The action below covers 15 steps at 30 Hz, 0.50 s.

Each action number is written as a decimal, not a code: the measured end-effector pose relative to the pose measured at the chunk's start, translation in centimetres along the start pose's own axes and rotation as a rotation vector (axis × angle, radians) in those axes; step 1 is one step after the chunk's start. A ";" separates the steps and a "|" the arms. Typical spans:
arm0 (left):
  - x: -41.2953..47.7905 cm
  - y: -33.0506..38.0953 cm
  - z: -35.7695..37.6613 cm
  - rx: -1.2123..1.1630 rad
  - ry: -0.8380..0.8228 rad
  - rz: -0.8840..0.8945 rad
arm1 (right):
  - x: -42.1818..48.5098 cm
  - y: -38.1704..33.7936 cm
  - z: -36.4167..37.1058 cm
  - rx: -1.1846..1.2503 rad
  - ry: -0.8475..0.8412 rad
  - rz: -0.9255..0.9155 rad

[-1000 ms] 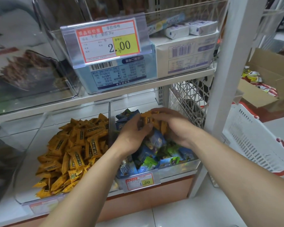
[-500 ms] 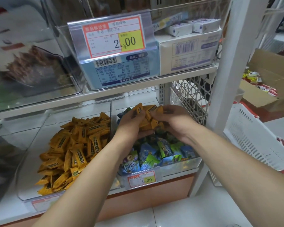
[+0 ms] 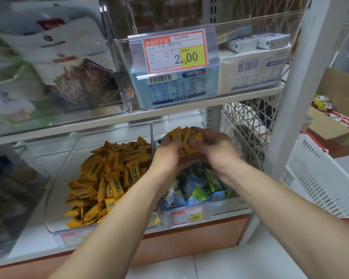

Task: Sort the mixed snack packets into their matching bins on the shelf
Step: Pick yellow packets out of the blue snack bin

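Observation:
Both hands hold a bunch of orange snack packets (image 3: 184, 136) between them, lifted above the right clear bin (image 3: 220, 207) on the lower shelf. My left hand (image 3: 166, 155) cups the bunch from the left and my right hand (image 3: 214, 150) from the right, fingers curled round it. Under the hands the right bin holds blue and green packets (image 3: 195, 190). The left clear bin (image 3: 54, 214) beside it holds a heap of matching orange packets (image 3: 109, 178).
The upper shelf carries a clear bin with a 2.00 price tag (image 3: 176, 52), white boxes (image 3: 252, 71) and bagged goods at left. A white shelf post (image 3: 294, 83) stands right of the hands. Beyond it are a white basket (image 3: 318, 178) and a cardboard box (image 3: 334, 109).
Both hands have risen out of the right bin with the orange packets gathered between them. The blue and green packets beneath are now uncovered.

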<state>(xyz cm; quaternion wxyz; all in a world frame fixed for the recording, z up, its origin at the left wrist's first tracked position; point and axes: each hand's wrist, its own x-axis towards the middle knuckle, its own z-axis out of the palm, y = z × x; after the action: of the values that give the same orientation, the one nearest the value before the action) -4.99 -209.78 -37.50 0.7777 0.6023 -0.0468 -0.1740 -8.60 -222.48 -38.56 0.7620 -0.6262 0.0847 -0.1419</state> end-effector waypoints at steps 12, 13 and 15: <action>-1.5 1.6 -4.0 -0.009 0.070 0.042 | -0.7 0.8 4.5 -0.187 -0.217 -0.175; -1.6 1.9 -4.4 -0.049 0.069 0.033 | -0.8 0.6 4.9 -0.179 -0.225 -0.170; -1.9 2.5 -5.4 -0.077 0.073 0.043 | -0.6 0.6 5.7 -0.180 -0.232 -0.196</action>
<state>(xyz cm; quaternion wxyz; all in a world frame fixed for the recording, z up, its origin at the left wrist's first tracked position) -4.74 -203.66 -36.28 0.8049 0.5769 -0.0247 -0.1370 -7.35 -216.83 -38.01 0.6900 -0.7094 -0.0528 -0.1340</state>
